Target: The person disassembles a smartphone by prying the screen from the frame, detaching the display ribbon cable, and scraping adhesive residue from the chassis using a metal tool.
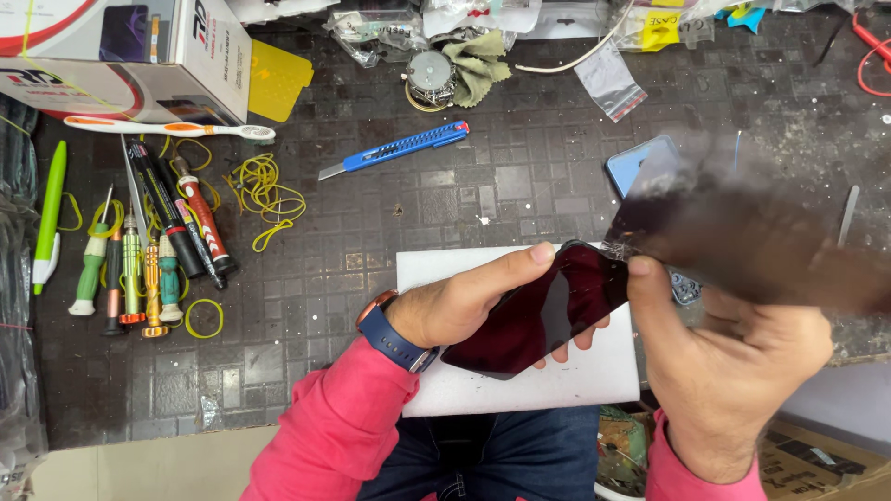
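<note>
A: Left hand grips the phone from beneath, thumb on top, above the white pad.
B: Right hand?
A: Pinching a dark film at the phone's far corner. The phone's long axis slants up toward the right hand, which is nearer the film.

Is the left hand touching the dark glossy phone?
Touching. The head view shows the left hand gripping the dark glossy phone, thumb along its upper edge and fingertips showing beneath it.
</note>
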